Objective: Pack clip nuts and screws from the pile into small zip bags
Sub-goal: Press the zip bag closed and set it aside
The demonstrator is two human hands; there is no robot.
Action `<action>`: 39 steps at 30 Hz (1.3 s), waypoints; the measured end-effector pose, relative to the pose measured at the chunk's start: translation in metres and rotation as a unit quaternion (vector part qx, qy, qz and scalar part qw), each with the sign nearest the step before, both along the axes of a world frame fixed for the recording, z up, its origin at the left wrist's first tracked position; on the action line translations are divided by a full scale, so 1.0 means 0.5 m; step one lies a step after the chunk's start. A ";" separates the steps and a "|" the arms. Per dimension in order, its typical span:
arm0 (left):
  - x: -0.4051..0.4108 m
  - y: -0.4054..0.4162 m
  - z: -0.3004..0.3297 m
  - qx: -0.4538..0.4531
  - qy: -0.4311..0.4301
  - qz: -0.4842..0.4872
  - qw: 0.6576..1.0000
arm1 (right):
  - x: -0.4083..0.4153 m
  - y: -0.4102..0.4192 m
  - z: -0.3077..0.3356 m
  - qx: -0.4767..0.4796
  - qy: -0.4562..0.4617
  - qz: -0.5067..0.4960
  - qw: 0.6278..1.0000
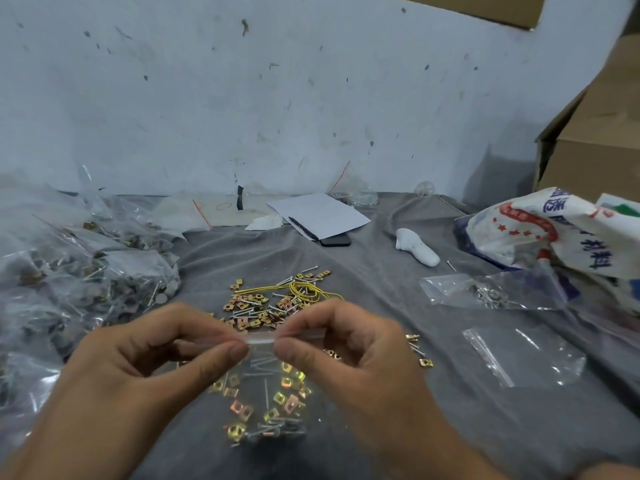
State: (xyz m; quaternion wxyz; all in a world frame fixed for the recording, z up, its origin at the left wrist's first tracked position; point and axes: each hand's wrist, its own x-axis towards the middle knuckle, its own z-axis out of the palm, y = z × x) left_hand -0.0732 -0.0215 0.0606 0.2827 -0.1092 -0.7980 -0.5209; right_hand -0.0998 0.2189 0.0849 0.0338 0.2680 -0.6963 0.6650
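Observation:
A small clear zip bag [265,393] hangs between my hands, holding several gold clip nuts and silver screws. My left hand [138,362] pinches the left part of its zip strip between thumb and fingers. My right hand [349,358] pinches the right part of the same strip. Behind the bag, the loose pile of clip nuts and screws [270,303] lies on the grey cloth [363,271], with a yellow rubber band [301,289] on top. A few stray clip nuts [420,355] lie to the right of my right hand.
Filled zip bags [86,271] are heaped at the left. An empty zip bag [519,351] and a bag with some screws [491,292] lie at the right, near a printed sack [554,230]. Paper [318,213], a phone and a white object [417,249] sit farther back. Cardboard boxes [588,150] stand at the right.

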 end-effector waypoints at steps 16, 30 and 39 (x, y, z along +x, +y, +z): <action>0.020 0.078 0.035 0.088 0.039 -0.019 0.995 | 0.012 -0.018 0.002 0.006 0.004 -0.040 0.999; 0.035 0.085 0.062 0.138 -0.045 -0.010 0.989 | 0.004 0.022 0.010 0.027 0.017 -0.044 0.999; 0.023 0.016 0.064 0.161 -0.063 -0.002 0.985 | -0.029 0.051 0.007 -0.025 -0.018 -0.076 0.997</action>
